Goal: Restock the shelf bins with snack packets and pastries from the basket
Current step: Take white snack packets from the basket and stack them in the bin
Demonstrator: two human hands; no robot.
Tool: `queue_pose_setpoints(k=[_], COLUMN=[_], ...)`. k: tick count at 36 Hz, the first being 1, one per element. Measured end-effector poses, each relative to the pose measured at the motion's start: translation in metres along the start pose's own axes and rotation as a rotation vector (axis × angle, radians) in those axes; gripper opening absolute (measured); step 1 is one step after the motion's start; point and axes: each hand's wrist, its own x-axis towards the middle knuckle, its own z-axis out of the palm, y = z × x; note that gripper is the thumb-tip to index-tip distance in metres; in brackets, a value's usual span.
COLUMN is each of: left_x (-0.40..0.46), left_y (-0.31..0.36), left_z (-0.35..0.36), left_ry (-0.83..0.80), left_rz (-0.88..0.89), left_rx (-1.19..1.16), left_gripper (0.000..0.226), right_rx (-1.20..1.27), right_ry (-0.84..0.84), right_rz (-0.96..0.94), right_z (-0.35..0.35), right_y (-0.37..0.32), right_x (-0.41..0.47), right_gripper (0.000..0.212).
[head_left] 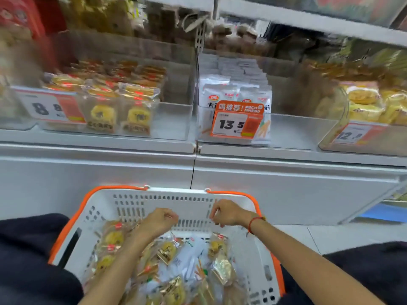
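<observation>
Two bare forearms reach forward from the bottom edge over a white plastic basket [123, 201] with an orange rim and handles. Heaped in the basket are snack packets: clear-wrapped yellow pastries [113, 238] and white packets [191, 258] mixed together. Both hands hover above the pile, near the basket's far slotted wall. On the left hand [157, 221] the fingers are loosely curled with nothing between them. The right hand [226, 213] is also loosely curled and holding nothing; a red string bracelet [253, 223] circles its wrist. Dark clothing fills the lower corners on either side.

Beyond the basket stands a white shelf [198, 150] carrying clear bins. In the left bin [174, 119], yellow pastries sit behind a price tag [48, 106] reading 8. Rows of white packets fill the left part of the middle bin [293, 128], fronted by an orange tag [237, 119] reading 13.5. At right, a third bin [330, 139] holds more yellow pastries. Higher shelves are blurred.
</observation>
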Motion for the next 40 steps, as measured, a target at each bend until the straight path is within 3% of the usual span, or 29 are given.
queue_pose_setpoints(k=[4, 8, 10, 12, 14, 17, 23, 28, 33, 40], left_x=[0.015, 0.018, 0.024, 0.032, 0.035, 0.039, 0.046, 0.050, 0.051, 0.043], left_y=[-0.046, -0.074, -0.085, -0.094, -0.099, -0.106, -0.112, -0.102, -0.092, -0.067], left_z=[0.027, 0.054, 0.068, 0.079, 0.086, 0.093, 0.089, 0.092, 0.085, 0.069], left_ry=[-0.030, 0.017, -0.010, -0.075, -0.221, -0.353, -0.234, -0.171, -0.133, 0.010], left_rz=[-0.097, -0.084, -0.027, 0.108, 0.239, 0.257, 0.173, 0.100, 0.083, 0.100], left_rx=[0.162, 0.621, 0.814, 0.931, 1.077, 1.264, 1.184, 0.970, 0.675, 0.374], left_gripper=[0.024, 0.033, 0.051, 0.072, 0.073, 0.071, 0.055, 0.047, 0.049, 0.058], right_rx=[-0.003, -0.122, -0.195, -0.248, -0.307, -0.411, -0.661, -0.836, -0.747, -0.400], right_ry=[-0.048, -0.106, -0.130, -0.142, -0.129, -0.129, -0.102, 0.014, -0.001, -0.114], right_rz=[0.030, 0.009, -0.045, -0.077, -0.079, -0.084, -0.147, -0.296, -0.399, -0.135], right_z=[0.056, 0.104, 0.124, 0.138, 0.147, 0.154, 0.165, 0.155, 0.123, 0.049], right_y=[0.016, 0.024, 0.027, 0.026, 0.026, 0.027, 0.039, 0.035, 0.027, -0.002], right_x=[0.024, 0.037, 0.041, 0.046, 0.053, 0.063, 0.073, 0.074, 0.074, 0.055], right_gripper=[0.023, 0.030, 0.039, 0.044, 0.047, 0.060, 0.077, 0.042, 0.029, 0.038])
